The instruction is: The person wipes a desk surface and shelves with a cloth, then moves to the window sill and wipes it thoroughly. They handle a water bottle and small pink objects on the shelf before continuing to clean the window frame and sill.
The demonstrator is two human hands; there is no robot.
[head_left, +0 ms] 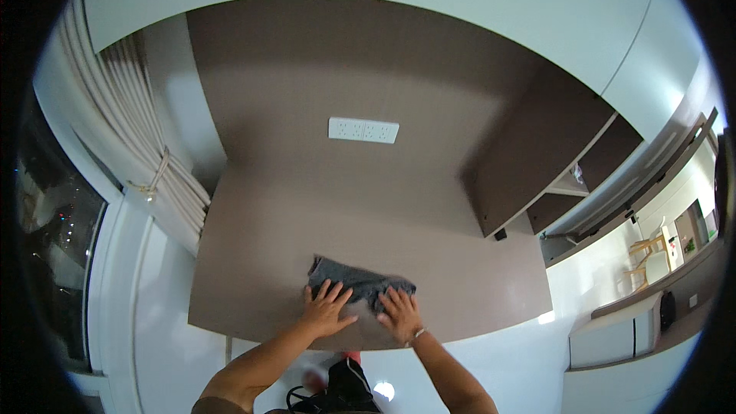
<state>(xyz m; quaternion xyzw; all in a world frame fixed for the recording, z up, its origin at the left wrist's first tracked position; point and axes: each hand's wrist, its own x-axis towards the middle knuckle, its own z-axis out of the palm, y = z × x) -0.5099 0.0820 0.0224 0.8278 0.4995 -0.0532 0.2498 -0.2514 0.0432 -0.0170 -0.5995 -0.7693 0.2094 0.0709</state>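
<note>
From the head view, the only one I have, I look down on a brown worktop (257, 268) with a dark grey cloth (354, 274) lying rumpled near its front edge. The left hand (326, 314) is spread, its fingertips on the lower left part of the cloth. The right hand (399, 314) is spread too, its fingers over the cloth's right end; how hard either presses, I cannot tell.

I judge the step in hand to be working the cloth flat against the surface. The next move, as I read it, calls for both hands to bear down evenly, so the folds don't bunch under one side.

As for containers, the brown shelf unit (529, 165) at right has open compartments; in one I make out a small pale item (577, 174), too small to identify. The white overhead cabinets (491, 11) are closed, their contents hidden from me. At lower right stands a white cabinet (606, 346), and I can't see inside that either.
</note>
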